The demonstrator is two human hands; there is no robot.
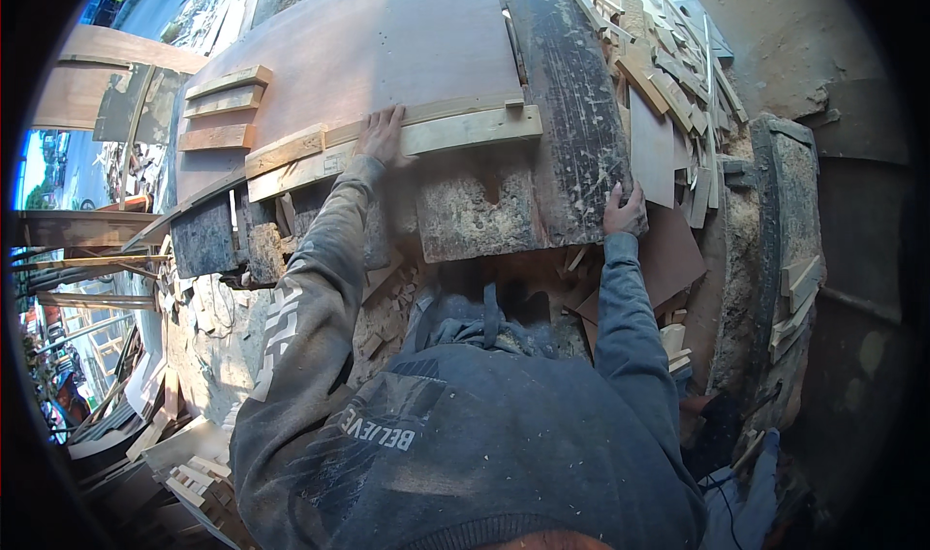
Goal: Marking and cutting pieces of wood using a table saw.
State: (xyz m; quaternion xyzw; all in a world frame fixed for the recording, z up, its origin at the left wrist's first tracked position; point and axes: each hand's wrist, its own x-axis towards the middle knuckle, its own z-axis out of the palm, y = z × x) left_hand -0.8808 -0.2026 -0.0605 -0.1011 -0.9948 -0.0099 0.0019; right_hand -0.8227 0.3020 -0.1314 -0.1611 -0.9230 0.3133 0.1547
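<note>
My left hand (383, 135) lies with fingers stretched out over a long pale wooden batten (465, 133) at the near edge of a large plywood sheet (320, 46). A shorter wood block (287, 151) sits against the batten to the left of that hand. Several short wood pieces (221, 101) are stacked on the sheet at the far left. My right hand (626, 211) rests at the near right corner of a dark, worn bench (572, 114), its thumb and fingers apart and nothing seen in them.
Loose wood offcuts (668, 85) pile up right of the bench. A brown board (668, 259) leans below my right hand. Farther right stands another worn bench (790, 191) with small wood strips on it. Scraps and sawdust cover the ground, and part of another person (722, 434) shows at lower right.
</note>
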